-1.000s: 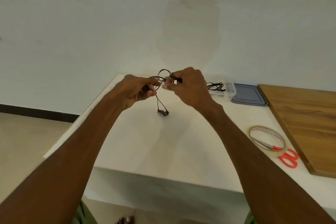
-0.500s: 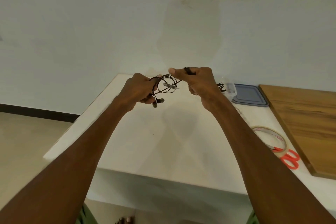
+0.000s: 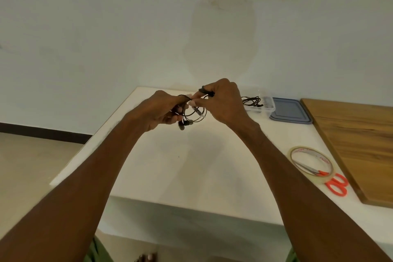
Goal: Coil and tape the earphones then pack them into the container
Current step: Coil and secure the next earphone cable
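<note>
Black wired earphones (image 3: 192, 115) are looped into a small coil held in the air above the white table (image 3: 191, 166). My left hand (image 3: 162, 109) grips the left side of the coil, with the two earbuds (image 3: 185, 124) hanging just below it. My right hand (image 3: 221, 102) pinches the cable at the top right of the coil. A clear plastic container (image 3: 260, 107) stands at the back of the table with another black earphone cable (image 3: 251, 101) in it. A roll of clear tape (image 3: 311, 164) lies to the right.
A grey-blue lid (image 3: 290, 110) lies beside the container. Orange-handled scissors (image 3: 336, 183) rest with their blades inside the tape roll. A wooden board (image 3: 361, 142) covers the table's right side. The table's left and front edges drop to the floor.
The cable went from hanging loose with the earbuds dangling to a tighter coil between both hands. My right hand drew out to the right, then came back close to the left.
</note>
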A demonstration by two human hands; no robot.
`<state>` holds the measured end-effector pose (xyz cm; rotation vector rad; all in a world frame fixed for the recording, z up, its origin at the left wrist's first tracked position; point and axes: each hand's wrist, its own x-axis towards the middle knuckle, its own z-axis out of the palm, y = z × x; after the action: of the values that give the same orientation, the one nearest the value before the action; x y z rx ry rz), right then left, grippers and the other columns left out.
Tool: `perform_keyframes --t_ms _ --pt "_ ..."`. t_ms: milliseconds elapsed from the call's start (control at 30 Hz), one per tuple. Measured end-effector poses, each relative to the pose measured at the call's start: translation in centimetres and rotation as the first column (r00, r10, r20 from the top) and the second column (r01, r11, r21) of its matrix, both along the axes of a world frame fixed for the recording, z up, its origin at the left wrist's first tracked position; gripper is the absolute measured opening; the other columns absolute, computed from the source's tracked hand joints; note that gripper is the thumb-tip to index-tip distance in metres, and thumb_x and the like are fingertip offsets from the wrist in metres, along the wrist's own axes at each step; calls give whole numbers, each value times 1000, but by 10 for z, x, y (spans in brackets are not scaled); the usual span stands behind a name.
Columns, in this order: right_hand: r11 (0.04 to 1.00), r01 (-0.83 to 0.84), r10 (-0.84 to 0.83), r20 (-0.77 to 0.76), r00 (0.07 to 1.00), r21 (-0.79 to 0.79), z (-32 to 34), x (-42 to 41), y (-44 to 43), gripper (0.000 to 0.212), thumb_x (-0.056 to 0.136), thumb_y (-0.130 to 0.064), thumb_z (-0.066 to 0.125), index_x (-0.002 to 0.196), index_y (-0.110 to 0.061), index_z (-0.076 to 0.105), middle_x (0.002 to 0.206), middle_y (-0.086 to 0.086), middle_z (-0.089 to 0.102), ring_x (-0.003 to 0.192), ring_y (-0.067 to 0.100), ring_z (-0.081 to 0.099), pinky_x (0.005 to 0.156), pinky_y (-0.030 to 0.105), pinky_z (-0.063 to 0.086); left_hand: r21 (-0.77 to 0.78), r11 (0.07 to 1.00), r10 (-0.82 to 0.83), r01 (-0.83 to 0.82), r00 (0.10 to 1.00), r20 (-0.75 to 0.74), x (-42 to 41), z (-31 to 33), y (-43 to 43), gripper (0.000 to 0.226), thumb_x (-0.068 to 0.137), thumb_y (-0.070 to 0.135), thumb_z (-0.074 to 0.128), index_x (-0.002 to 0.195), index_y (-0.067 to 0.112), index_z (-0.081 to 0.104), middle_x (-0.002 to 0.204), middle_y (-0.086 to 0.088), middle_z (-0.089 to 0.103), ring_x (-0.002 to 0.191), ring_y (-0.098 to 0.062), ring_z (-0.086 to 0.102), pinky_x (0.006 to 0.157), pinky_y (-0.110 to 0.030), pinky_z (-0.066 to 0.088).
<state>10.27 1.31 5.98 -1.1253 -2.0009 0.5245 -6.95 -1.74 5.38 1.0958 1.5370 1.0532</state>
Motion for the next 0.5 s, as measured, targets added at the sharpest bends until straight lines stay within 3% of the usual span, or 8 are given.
perform_keyframes --t_ms 67,100,200,300,367,467,500 --pt "999 48 -49 -102 994 -12 0 1 1 13 74 -32 82 81 -21 80 52 -12 57 49 7 43 54 21 33 -21 999 27 -24 983 181 -2 -1 0 21 89 23 71 83 3 69 66 -4 61 46 -9 56 38 -13 42" --pt "996 46 -65 -239 969 -83 1 3 3 12 74 -29 83 80 -19 79 54 -12 60 49 5 45 54 19 34 -39 998 49 -40 961 271 -3 -1 1 17 91 18 68 86 3 66 70 -7 61 46 -8 55 38 -12 41" --pt "914 -179 -95 -621 778 -364 4 9 6 11 77 -19 81 82 -10 75 44 -12 46 37 7 30 42 18 26 -100 992 112 -73 883 457 -6 0 4 10 97 7 57 88 6 62 74 -4 56 44 -5 53 35 -8 38" --pt "777 -414 -84 -730 679 -475 1 11 7 8 84 -19 75 80 -13 70 46 -8 28 38 9 21 39 21 23 -192 979 158 -72 861 483 -5 -3 4 13 96 3 55 85 2 60 76 -8 60 42 -6 55 36 -8 41" --pt "708 -509 -94 -780 618 -489 -3 9 8 20 87 -20 72 71 -18 60 49 -8 24 39 8 21 40 21 24 -252 967 162 -36 852 498 -4 -4 4 13 98 3 52 89 0 60 80 -11 64 43 -8 58 37 -10 43" --pt "689 -547 -137 -826 546 -475 -6 10 11 31 89 -20 70 61 -22 56 49 -9 24 39 8 20 43 22 21 -279 956 82 88 835 545 -4 -2 3 7 89 1 61 95 0 65 82 -11 70 48 -8 60 37 -11 45" --pt "686 -560 -129 -835 536 -465 -6 11 12 31 89 -20 69 62 -22 55 49 -9 24 40 8 20 44 22 21 -273 952 41 136 829 557 -5 -1 1 15 80 2 67 95 0 66 84 -10 71 51 -8 61 37 -11 45"
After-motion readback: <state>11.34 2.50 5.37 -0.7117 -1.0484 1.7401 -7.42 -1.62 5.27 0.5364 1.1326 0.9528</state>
